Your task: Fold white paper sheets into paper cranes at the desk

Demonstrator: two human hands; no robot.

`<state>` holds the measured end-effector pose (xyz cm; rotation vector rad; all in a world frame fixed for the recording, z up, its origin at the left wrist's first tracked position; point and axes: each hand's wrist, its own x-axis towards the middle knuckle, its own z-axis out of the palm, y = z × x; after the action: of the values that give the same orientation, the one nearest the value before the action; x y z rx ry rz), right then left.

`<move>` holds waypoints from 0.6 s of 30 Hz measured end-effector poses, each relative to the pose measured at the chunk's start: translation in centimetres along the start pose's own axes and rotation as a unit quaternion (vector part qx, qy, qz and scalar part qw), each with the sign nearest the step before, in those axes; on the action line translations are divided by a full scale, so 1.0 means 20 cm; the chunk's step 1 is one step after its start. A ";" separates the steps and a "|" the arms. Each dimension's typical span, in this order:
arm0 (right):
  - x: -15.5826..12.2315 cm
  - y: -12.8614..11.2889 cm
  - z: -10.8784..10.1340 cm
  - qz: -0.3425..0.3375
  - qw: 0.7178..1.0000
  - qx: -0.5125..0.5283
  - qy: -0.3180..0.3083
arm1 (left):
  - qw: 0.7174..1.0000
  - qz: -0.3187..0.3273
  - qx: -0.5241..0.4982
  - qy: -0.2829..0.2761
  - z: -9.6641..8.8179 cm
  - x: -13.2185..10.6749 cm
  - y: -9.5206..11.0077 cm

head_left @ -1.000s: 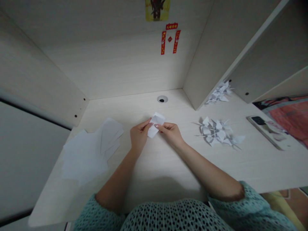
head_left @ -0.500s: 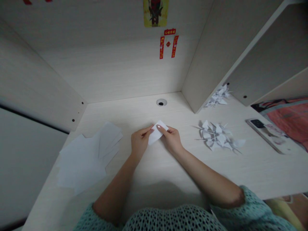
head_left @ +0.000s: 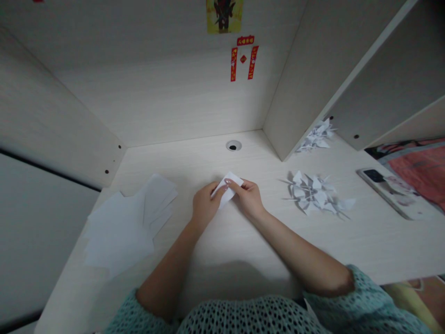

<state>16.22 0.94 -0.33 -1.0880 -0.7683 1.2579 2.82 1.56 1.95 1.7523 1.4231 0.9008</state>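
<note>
A small folded piece of white paper is held between my two hands, just above the middle of the desk. My left hand grips its left side, with the thumb laid across the paper. From the right, my right hand pinches the paper, thumb on top and fingers behind. The two thumb tips are close together near the upper part of the paper. My fingers partly hide the folds.
Loose white sheets lie spread on the left. Folded paper cranes are heaped on the right, with more paper cranes behind the upright panel. A phone and red cloth are further right. A cable hole is at the back.
My left thumb has moved right and up across the paper, close to the right thumb. The left hand has shifted slightly right. The view has tilted down a little.
</note>
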 end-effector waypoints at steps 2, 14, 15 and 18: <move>0.00 -0.01 0.00 0.000 1.000 0.000 0.002 | 0.999 0.001 0.030 -0.011 -0.01 0.00 0.00; 0.01 -0.02 0.00 0.017 0.998 -0.036 -0.050 | 0.987 0.015 0.137 0.087 0.00 -0.02 0.00; 0.01 -0.03 0.00 0.022 0.997 -0.046 -0.064 | 0.985 0.013 0.139 0.099 0.00 -0.02 0.00; 0.01 -0.03 0.00 0.035 0.993 -0.077 -0.082 | 0.985 0.005 0.134 0.111 -0.01 0.00 -0.02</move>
<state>16.37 1.08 0.18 -1.1539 -0.9727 1.3786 2.52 1.56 1.77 1.9012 1.7500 0.9709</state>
